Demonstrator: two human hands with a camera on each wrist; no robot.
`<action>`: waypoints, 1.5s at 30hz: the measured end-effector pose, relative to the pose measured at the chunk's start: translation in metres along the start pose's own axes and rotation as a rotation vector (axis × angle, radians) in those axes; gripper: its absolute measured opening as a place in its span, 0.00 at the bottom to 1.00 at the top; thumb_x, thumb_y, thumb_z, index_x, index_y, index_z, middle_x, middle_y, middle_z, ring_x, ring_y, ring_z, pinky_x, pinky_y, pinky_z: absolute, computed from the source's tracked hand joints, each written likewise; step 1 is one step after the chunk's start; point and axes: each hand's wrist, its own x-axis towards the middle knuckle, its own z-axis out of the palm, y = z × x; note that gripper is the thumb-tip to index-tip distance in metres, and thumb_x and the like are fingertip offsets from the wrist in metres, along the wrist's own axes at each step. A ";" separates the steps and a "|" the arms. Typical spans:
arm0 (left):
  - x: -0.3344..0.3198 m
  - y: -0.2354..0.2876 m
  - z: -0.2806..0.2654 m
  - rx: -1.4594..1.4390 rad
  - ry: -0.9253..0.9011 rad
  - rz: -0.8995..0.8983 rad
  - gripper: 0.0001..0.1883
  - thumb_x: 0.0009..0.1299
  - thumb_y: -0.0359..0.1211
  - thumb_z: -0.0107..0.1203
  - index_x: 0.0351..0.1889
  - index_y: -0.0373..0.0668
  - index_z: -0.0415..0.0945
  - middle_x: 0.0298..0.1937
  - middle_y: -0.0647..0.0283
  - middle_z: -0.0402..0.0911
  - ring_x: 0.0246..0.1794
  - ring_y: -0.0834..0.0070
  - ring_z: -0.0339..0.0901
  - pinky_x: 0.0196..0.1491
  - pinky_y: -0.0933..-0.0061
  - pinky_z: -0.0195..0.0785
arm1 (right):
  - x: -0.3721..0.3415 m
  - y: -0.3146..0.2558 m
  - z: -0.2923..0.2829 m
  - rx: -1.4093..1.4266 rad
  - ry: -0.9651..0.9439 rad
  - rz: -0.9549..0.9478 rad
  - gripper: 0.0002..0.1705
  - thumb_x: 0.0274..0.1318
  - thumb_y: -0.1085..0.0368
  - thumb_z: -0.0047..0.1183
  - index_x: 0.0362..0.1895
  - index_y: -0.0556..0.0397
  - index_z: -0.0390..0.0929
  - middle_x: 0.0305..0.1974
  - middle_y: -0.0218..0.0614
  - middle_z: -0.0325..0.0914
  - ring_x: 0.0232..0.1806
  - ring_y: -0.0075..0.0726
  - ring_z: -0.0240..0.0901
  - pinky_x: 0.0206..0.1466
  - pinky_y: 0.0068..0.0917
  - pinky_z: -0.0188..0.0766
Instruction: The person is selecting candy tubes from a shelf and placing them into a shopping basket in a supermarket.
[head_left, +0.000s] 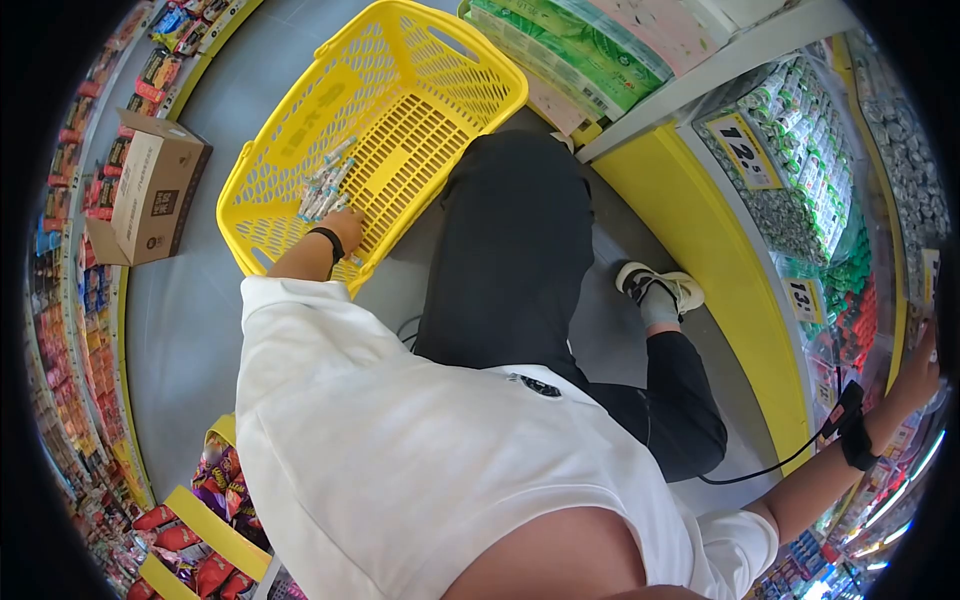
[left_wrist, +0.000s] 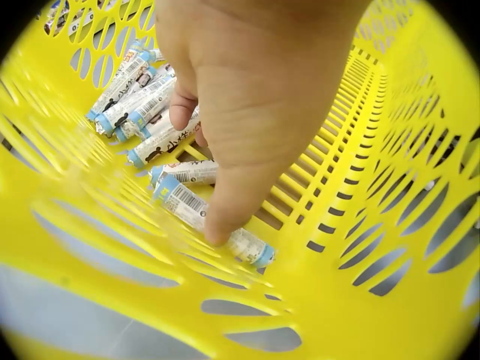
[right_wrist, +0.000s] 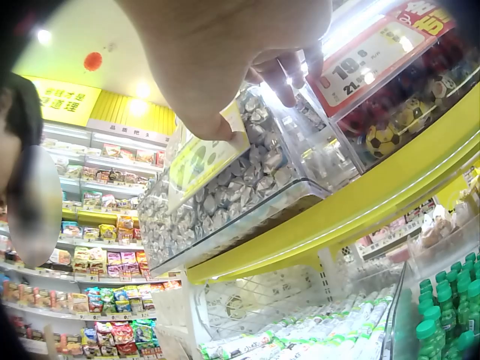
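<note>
Yellow basket (head_left: 383,172): wrapped rolls (left_wrist: 131,101) inside | my left hand (left_wrist: 247,120) in it, thumb on one | right hand (right_wrist: 232,52) outside it, at clear bin (right_wrist: 262,212) of silver-wrapped pieces (right_wrist: 259,161) | I can't tell either grip

White shirt (head_left: 400,430), black trousers (head_left: 510,250)

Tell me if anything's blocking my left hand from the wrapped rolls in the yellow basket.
Nothing visible is. Your left hand is inside the yellow basket, touching the nearest roll. The other rolls lie bunched close by; only their own overlap covers parts of some.
</note>
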 end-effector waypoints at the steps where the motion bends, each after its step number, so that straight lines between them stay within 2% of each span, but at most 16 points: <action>1: -0.003 0.000 -0.002 -0.017 0.034 0.002 0.14 0.56 0.40 0.64 0.37 0.43 0.84 0.62 0.58 0.62 0.59 0.56 0.66 0.56 0.59 0.68 | 0.000 0.000 0.000 0.001 -0.001 0.001 0.33 0.56 0.52 0.57 0.58 0.62 0.68 0.55 0.46 0.70 0.56 0.38 0.69 0.57 0.32 0.67; 4: -0.034 0.006 -0.027 0.002 0.165 0.073 0.14 0.58 0.39 0.62 0.37 0.42 0.83 0.54 0.56 0.70 0.52 0.57 0.72 0.52 0.59 0.70 | -0.001 0.000 0.001 0.009 0.004 -0.002 0.32 0.56 0.53 0.57 0.58 0.62 0.68 0.55 0.46 0.70 0.56 0.38 0.69 0.57 0.32 0.67; 7: -0.020 -0.020 -0.030 -0.459 0.130 0.055 0.12 0.61 0.39 0.58 0.35 0.41 0.82 0.38 0.56 0.77 0.40 0.61 0.76 0.43 0.58 0.70 | -0.002 0.000 0.001 0.019 0.009 -0.004 0.32 0.56 0.53 0.57 0.58 0.62 0.68 0.56 0.47 0.69 0.56 0.39 0.69 0.57 0.32 0.67; 10: -0.041 -0.025 -0.049 -0.872 0.419 -0.031 0.11 0.62 0.38 0.57 0.32 0.40 0.78 0.25 0.59 0.76 0.29 0.65 0.74 0.36 0.60 0.66 | -0.002 0.000 0.001 0.041 0.026 -0.011 0.32 0.57 0.54 0.57 0.59 0.62 0.68 0.56 0.47 0.69 0.57 0.39 0.69 0.57 0.32 0.68; 11: -0.042 -0.029 -0.056 -0.926 0.506 0.003 0.11 0.64 0.38 0.56 0.30 0.39 0.75 0.26 0.62 0.75 0.26 0.71 0.70 0.34 0.65 0.65 | -0.002 -0.001 0.001 0.054 0.032 -0.014 0.32 0.57 0.54 0.57 0.59 0.62 0.68 0.56 0.47 0.69 0.57 0.39 0.69 0.56 0.32 0.68; 14: -0.058 -0.031 -0.087 -1.241 0.726 0.022 0.12 0.64 0.38 0.57 0.30 0.39 0.74 0.26 0.67 0.73 0.26 0.77 0.68 0.33 0.70 0.63 | 0.001 -0.003 0.001 0.109 0.074 -0.022 0.31 0.57 0.54 0.57 0.59 0.62 0.67 0.57 0.48 0.69 0.57 0.39 0.69 0.56 0.32 0.68; 15: -0.068 -0.031 -0.100 -1.303 0.753 0.055 0.10 0.66 0.37 0.56 0.32 0.40 0.74 0.26 0.71 0.72 0.27 0.83 0.66 0.32 0.77 0.61 | 0.000 -0.007 0.001 0.132 0.095 -0.027 0.31 0.57 0.55 0.57 0.59 0.62 0.67 0.57 0.48 0.69 0.57 0.40 0.68 0.56 0.33 0.69; 17: -0.095 -0.022 -0.133 -1.453 0.834 0.146 0.08 0.67 0.36 0.54 0.34 0.41 0.74 0.26 0.73 0.72 0.27 0.85 0.65 0.32 0.79 0.60 | -0.008 -0.029 0.002 0.175 0.172 -0.042 0.31 0.57 0.55 0.56 0.59 0.62 0.67 0.57 0.48 0.69 0.57 0.40 0.69 0.56 0.33 0.69; 20: -0.128 -0.013 -0.173 -1.588 0.919 0.279 0.07 0.70 0.33 0.50 0.41 0.41 0.74 0.29 0.74 0.73 0.29 0.88 0.67 0.34 0.83 0.62 | -0.023 -0.060 0.001 0.163 0.280 -0.138 0.23 0.59 0.63 0.54 0.56 0.62 0.69 0.54 0.46 0.72 0.55 0.42 0.70 0.57 0.33 0.68; 22: -0.154 0.013 -0.203 -1.699 0.997 0.388 0.08 0.70 0.33 0.50 0.43 0.40 0.74 0.31 0.73 0.74 0.30 0.88 0.69 0.36 0.84 0.63 | -0.033 -0.079 0.001 0.103 0.342 -0.320 0.16 0.59 0.68 0.52 0.50 0.62 0.72 0.52 0.45 0.73 0.54 0.42 0.71 0.58 0.35 0.67; 23: -0.165 0.023 -0.215 -1.736 0.973 0.489 0.12 0.71 0.31 0.48 0.50 0.39 0.72 0.35 0.73 0.74 0.31 0.87 0.70 0.36 0.83 0.63 | -0.039 -0.096 0.001 0.072 0.378 -0.406 0.13 0.58 0.70 0.51 0.47 0.61 0.74 0.51 0.44 0.74 0.53 0.43 0.71 0.58 0.35 0.66; 25: -0.187 0.046 -0.241 -1.695 0.975 0.629 0.12 0.70 0.30 0.48 0.50 0.38 0.72 0.35 0.72 0.74 0.32 0.86 0.70 0.36 0.83 0.64 | -0.053 -0.119 0.000 0.048 0.280 -0.523 0.11 0.55 0.73 0.51 0.44 0.62 0.74 0.50 0.47 0.74 0.52 0.45 0.71 0.56 0.37 0.66; 30: -0.229 0.112 -0.294 -1.742 0.795 0.998 0.13 0.68 0.29 0.49 0.51 0.38 0.71 0.37 0.68 0.74 0.35 0.83 0.72 0.39 0.81 0.66 | -0.082 -0.175 0.007 0.330 -0.155 -0.574 0.16 0.40 0.74 0.57 0.39 0.57 0.76 0.48 0.50 0.73 0.47 0.51 0.72 0.50 0.41 0.68; 35: -0.247 0.174 -0.331 -1.657 0.569 1.152 0.15 0.68 0.30 0.51 0.52 0.38 0.70 0.39 0.69 0.75 0.36 0.84 0.71 0.40 0.82 0.66 | -0.091 -0.209 0.023 0.539 -0.354 -0.654 0.23 0.36 0.64 0.66 0.42 0.54 0.75 0.50 0.48 0.72 0.49 0.54 0.69 0.48 0.43 0.66; 40: -0.241 0.223 -0.348 -1.643 0.311 1.299 0.11 0.69 0.32 0.52 0.48 0.41 0.72 0.38 0.73 0.75 0.34 0.88 0.68 0.37 0.85 0.61 | -0.095 -0.222 0.032 0.614 -0.400 -0.649 0.29 0.36 0.62 0.67 0.47 0.51 0.71 0.56 0.48 0.66 0.54 0.53 0.66 0.52 0.43 0.64; 45: -0.236 0.245 -0.357 -1.692 0.182 1.319 0.12 0.69 0.34 0.52 0.47 0.39 0.73 0.35 0.71 0.74 0.35 0.85 0.67 0.38 0.82 0.59 | -0.098 -0.211 0.039 0.613 -0.419 -0.595 0.31 0.35 0.61 0.68 0.49 0.50 0.71 0.57 0.47 0.64 0.55 0.52 0.65 0.54 0.43 0.63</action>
